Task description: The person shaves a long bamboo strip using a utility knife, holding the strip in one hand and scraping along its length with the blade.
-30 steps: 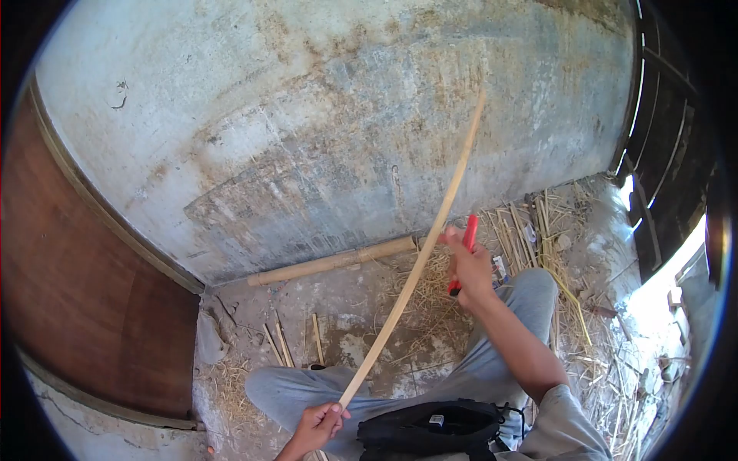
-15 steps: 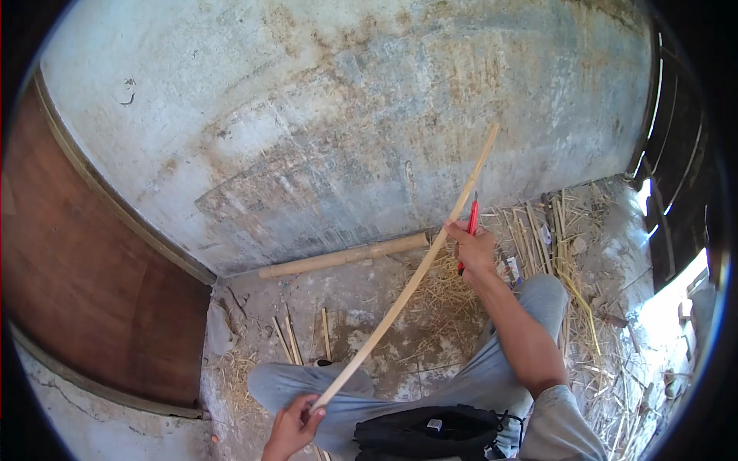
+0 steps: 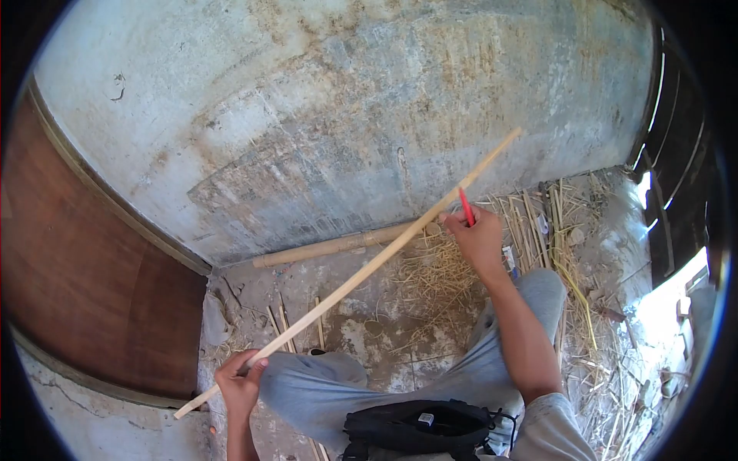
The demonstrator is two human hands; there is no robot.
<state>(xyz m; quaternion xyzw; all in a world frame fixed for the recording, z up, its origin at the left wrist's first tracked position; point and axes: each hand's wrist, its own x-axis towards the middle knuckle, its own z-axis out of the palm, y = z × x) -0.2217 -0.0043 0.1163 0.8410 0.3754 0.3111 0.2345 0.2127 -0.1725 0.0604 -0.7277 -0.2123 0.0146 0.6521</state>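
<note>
A long pale bamboo strip (image 3: 346,287) slants across the view, its lower end at the left and its upper end in front of the wall. My left hand (image 3: 241,378) is closed around it near the lower end, thumb on top. In my right hand (image 3: 478,234) is a red utility knife (image 3: 467,207), pointing up against the upper part of the strip. Whether the blade touches the strip I cannot tell. The right fingertips are close beside the strip, and their contact with it is unclear.
Along the wall (image 3: 346,138) lies a thick bamboo pole (image 3: 330,247). Shavings (image 3: 438,280) cover the floor between my legs and the wall. Split strips (image 3: 530,238) lie at the right, with thin sticks (image 3: 284,323) by my left knee. An open black bag (image 3: 384,430) rests on my lap.
My left hand has moved left and up, and the strip now lies less steeply, its lower end sticking out past that hand. The knife has tilted left, onto the strip.
</note>
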